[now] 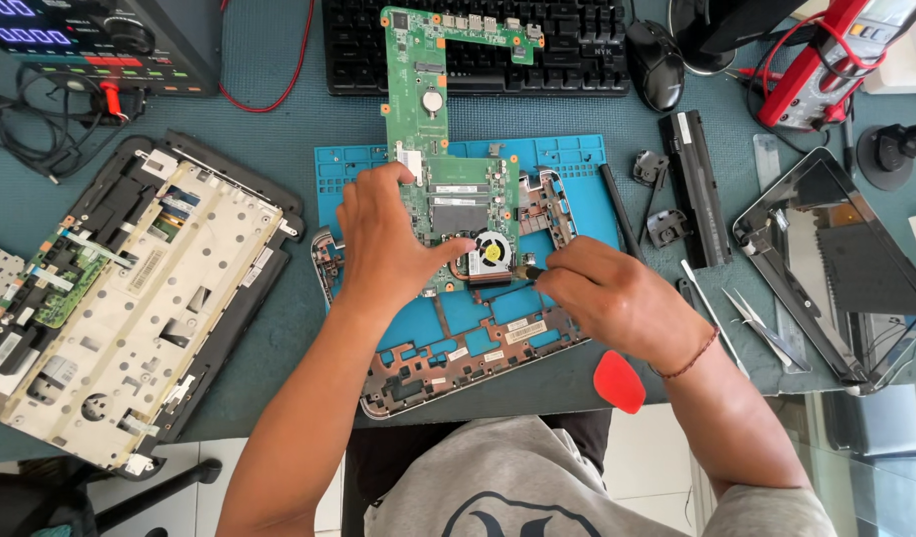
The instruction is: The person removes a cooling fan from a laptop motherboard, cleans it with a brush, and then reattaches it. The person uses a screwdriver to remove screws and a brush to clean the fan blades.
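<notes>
So the right hand [617, 298] has its fingertips pinched around a small tool tip, right beside the round fan [492, 252] on the green motherboard [448, 189]. Left hand [383, 239] lies flat on that board, fingers spread, thumb toward the fan. Board sits on a blue mat [567, 159] over a laptop frame [458, 363]. White rectangular stickers dot the frame; a red pick [619, 381] lies nearby.

Left hand [383, 239] flat on green motherboard [433, 129]; right hand [602, 293] pinching small tool tip [525, 270] beside its fan [491, 251]. Blue mat [577, 159] beneath motherboard, red pick [618, 382] below-right, keyboard [577, 45] behind.
</notes>
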